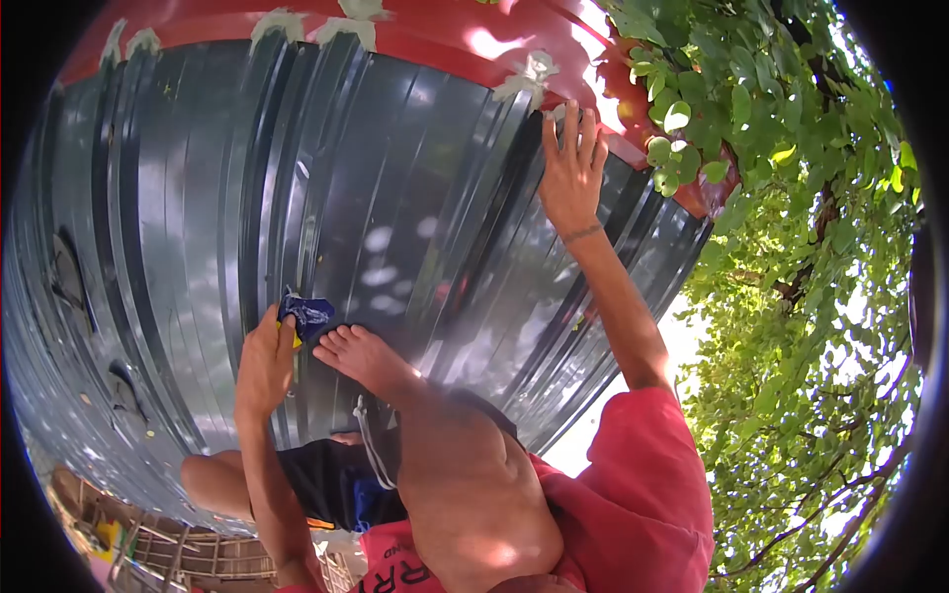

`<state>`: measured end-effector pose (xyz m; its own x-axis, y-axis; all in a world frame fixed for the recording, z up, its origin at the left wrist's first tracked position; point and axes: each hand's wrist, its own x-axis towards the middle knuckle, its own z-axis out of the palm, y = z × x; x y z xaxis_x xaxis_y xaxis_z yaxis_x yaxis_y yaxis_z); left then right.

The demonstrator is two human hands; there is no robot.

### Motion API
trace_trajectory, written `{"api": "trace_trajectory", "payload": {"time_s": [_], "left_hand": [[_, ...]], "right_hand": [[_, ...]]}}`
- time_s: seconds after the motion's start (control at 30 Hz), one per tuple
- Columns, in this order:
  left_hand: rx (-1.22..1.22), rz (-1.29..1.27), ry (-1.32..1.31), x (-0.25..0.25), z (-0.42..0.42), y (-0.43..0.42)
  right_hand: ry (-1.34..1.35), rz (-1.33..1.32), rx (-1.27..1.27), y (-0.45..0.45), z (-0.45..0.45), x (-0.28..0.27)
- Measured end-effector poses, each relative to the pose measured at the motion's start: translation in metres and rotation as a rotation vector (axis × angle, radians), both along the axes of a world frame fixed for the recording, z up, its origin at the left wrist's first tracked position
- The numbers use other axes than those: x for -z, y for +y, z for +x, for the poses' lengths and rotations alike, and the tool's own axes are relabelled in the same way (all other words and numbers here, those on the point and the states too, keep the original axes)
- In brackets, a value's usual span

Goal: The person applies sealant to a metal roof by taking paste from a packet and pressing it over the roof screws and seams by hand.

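Observation:
My left hand [265, 366] is closed on a small blue piece with a yellow edge [308, 312], which carries pale grey smears. It is low over the dark ribbed metal roof [395, 208], beside my bare foot [364, 358]. I cannot make out what kind of thing the blue piece is. Farther up, my right hand [573, 173] reaches to the lower edge of the red ridge sheet [435, 32]. Its fingers are stretched out, with the tips over a grey putty patch [560, 111] where a rib meets the red sheet.
More putty patches, such as one by the rib tops [346, 32], line the red edge. Two flip-flops [69, 275] [125, 389] lie on the roof at left. Leafy branches [771, 148] crowd the right side. A bamboo structure [188, 553] shows below at lower left.

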<state>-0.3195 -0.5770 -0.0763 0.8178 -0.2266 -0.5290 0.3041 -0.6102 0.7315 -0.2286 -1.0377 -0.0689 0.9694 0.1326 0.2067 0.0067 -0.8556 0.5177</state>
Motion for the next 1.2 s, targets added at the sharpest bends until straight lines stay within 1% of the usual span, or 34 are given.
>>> {"api": "trace_trajectory", "payload": {"time_s": [0.07, 0.17, 0.3, 0.43, 0.7, 0.73, 0.83, 0.93, 1.03, 1.1, 1.2], "left_hand": [[0.011, -0.02, -0.018, 0.002, -0.002, 0.002], [-0.011, -0.048, -0.034, -0.003, -0.001, 0.0], [-0.073, -0.068, -0.051, -0.014, 0.0, -0.006], [-0.018, -0.044, -0.03, -0.008, 0.002, 0.002], [-0.023, -0.031, -0.011, -0.014, 0.006, 0.001], [-0.023, -0.027, -0.006, -0.015, 0.006, 0.0], [-0.062, -0.037, -0.122, -0.016, 0.006, -0.006], [-0.049, -0.049, -0.118, -0.015, 0.006, -0.004], [-0.08, -0.092, -0.107, -0.018, 0.008, -0.007], [-0.078, -0.077, -0.11, -0.019, 0.009, -0.007], [-0.045, -0.011, -0.128, -0.016, 0.008, -0.005]], "right_hand": [[-0.059, 0.044, -0.081, -0.018, 0.005, 0.001], [0.022, -0.061, -0.059, -0.036, 0.007, -0.01], [0.054, -0.189, -0.145, -0.053, 0.01, -0.033], [0.029, -0.149, -0.173, -0.064, 0.013, -0.035], [-0.071, -0.111, -0.137, -0.075, 0.014, -0.031], [-0.062, -0.108, -0.154, -0.075, 0.014, -0.03], [-0.021, -0.12, -0.197, -0.069, 0.014, -0.028], [0.022, -0.085, -0.128, -0.067, 0.015, -0.029], [-0.052, -0.041, -0.099, -0.084, 0.017, -0.026], [-0.098, -0.027, -0.105, -0.081, 0.017, -0.028], [-0.013, 0.042, -0.114, -0.056, 0.009, -0.033]]}}
